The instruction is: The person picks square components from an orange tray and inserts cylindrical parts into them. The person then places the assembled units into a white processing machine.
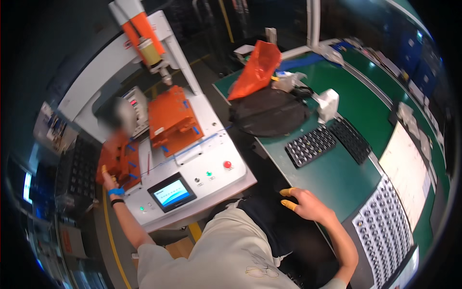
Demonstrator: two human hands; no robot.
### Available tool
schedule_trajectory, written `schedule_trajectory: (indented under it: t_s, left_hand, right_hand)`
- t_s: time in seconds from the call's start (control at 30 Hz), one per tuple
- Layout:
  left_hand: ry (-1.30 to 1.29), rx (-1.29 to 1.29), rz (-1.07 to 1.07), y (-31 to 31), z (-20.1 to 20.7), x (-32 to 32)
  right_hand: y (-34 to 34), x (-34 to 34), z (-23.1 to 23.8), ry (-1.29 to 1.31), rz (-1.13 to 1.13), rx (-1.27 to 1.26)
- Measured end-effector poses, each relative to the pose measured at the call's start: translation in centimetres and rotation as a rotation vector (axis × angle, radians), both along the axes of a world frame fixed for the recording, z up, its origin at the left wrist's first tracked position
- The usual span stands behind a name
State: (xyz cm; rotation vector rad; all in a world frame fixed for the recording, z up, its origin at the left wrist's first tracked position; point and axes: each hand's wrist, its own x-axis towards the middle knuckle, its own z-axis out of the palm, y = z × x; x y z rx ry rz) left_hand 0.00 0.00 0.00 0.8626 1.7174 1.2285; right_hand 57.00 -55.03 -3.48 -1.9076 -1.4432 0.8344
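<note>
the left hand (pixel 110 183) is at the near outer corner of an orange fixture (pixel 117 166) with blue clips, left of centre in the frame, on the left side of a white bench-top machine (pixel 159 212). its fingertips appear to meet the fixture's edge, but whether they are closed on it or merely resting there cannot be told. the right hand (pixel 310 206), right of centre and lower down, holds nothing visible; its two yellow-covered fingertips are spread apart near the edge of the green workbench (pixel 332 183).

the likeliest trouble is at the left hand: if the fixture were to slide or shift while the fingers lie along its edge, they could be pinched. an uneven push on one corner might also skew it. a second orange fixture (pixel 175 123) sits beside it, under the tool head (pixel 154 55) in the upper left; reaching across beneath that tip could put a hand in its path.

the blue wristband (pixel 116 191) sits close to the fixture and might snag on a blue clip if the wrist turned carelessly. the red push-button (pixel 227 164) lies between the hands, well apart from both, so a sudden need to press it would cost a reach.

on the right, the forearm bends just beside the white tray (pixel 358 224) of dark parts; an elbow swung outward could jolt its rows. the black tray (pixel 312 144) lies near the workbench's left edge, where a sweeping sleeve could nudge it over.
</note>
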Motion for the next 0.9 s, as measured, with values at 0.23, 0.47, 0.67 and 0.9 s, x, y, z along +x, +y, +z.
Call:
schedule_trajectory:
  t_s: [0.23, 0.47, 0.67, 0.9]
  left_hand:
    - [0.289, 0.704, -0.502, 10.7, -1.8, -3.2]
    - [-0.507, 0.243, 0.185, 7.4, -0.6, 1.8]
    - [-0.056, 0.660, -0.115, -5.5, 0.3, 15.1]
    - [-0.216, 0.685, -0.416, -16.4, -2.9, 24.8]
  right_hand:
    - [-0.8, -0.7, -3.2, -0.043, 0.004, 0.041]
    - [0.0, -1.3, -5.1, -0.081, -0.008, 0.028]
    - [0.1, -1.3, -5.6, -0.082, -0.033, 0.127]
    - [0.5, -3.3, 4.0, -0.058, 0.062, 0.172]
